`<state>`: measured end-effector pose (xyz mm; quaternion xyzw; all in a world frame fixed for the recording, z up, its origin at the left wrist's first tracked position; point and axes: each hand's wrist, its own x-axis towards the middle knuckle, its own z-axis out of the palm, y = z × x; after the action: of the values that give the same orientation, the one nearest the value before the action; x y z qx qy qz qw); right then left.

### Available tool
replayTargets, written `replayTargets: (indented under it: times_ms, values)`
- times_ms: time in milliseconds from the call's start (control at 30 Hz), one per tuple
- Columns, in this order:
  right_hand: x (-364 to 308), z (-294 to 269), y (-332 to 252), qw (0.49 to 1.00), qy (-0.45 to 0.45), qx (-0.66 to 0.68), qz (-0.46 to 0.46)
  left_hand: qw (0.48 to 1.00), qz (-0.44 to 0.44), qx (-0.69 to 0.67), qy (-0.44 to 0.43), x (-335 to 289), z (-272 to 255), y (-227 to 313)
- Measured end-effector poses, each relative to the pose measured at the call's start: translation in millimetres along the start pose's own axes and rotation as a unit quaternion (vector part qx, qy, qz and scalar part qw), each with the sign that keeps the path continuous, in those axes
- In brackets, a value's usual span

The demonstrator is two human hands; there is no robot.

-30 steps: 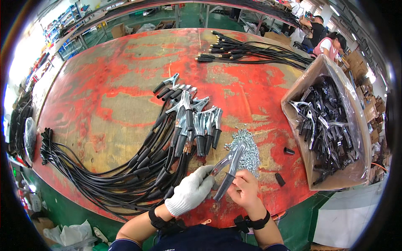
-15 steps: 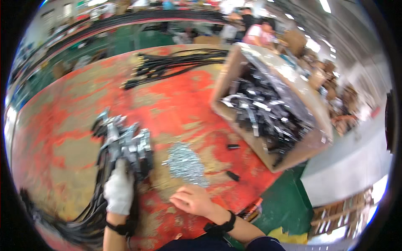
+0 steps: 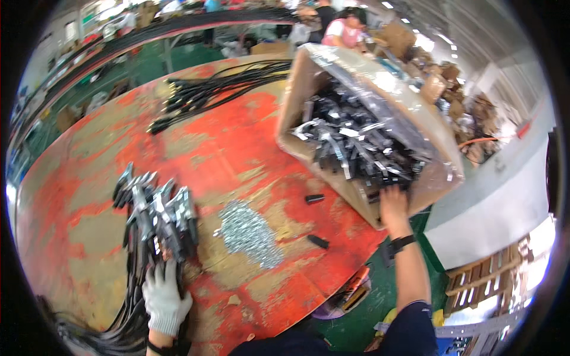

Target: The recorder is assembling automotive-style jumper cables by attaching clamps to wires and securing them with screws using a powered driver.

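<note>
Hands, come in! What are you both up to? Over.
Left hand: gloved, at black cables. Right hand: bare, in cardboard box, by clamps. Small metal parts piled between, blocking neither.

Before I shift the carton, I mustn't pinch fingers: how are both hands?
Left hand: gloved, at black cables; grip cannot be told.
Right hand: partly inside the carton; grip cannot be told.

in the lower left of the frame, the left hand (image 3: 167,298) wears a white knitted glove (image 3: 161,305) with a ribbed cuff (image 3: 164,324), a black wristband (image 3: 161,349) below it. right of centre, the bare right hand (image 3: 393,206) has a black wrist strap (image 3: 402,242) with a dark block (image 3: 387,254). a dark navy short sleeve (image 3: 411,333) and shirt front (image 3: 285,345) show at the lower edge.
</note>
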<state>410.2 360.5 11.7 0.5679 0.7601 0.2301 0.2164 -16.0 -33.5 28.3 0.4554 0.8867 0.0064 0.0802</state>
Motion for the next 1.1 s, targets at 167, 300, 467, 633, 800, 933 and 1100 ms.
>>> replayTargets:
  times_ms: [167,300,467,633,800,933,1100]
  values:
    - [26,22,49,0.993,-0.020,-0.042,-0.110,0.999,0.037,-0.022,0.033,38,0,-12]
    - [61,17,45,0.988,-0.127,-0.049,-0.075,0.991,0.089,0.013,0.099,24,-9,-12]
    - [59,25,49,0.990,-0.108,0.020,-0.084,0.957,0.277,-0.079,-0.034,-42,10,6]
    - [38,-1,35,0.985,-0.075,0.022,-0.157,0.901,0.325,-0.076,-0.276,-78,36,27]
    - [-8,-49,21,0.913,0.016,0.365,-0.181,0.904,0.353,-0.018,-0.243,-83,43,33]
    - [-43,-51,-25,0.622,0.004,0.746,-0.239,0.908,0.342,0.030,-0.241,-83,36,33]
    - [-122,-52,-97,0.268,-0.186,0.923,-0.202,0.896,-0.022,-0.443,-0.024,-68,29,7]
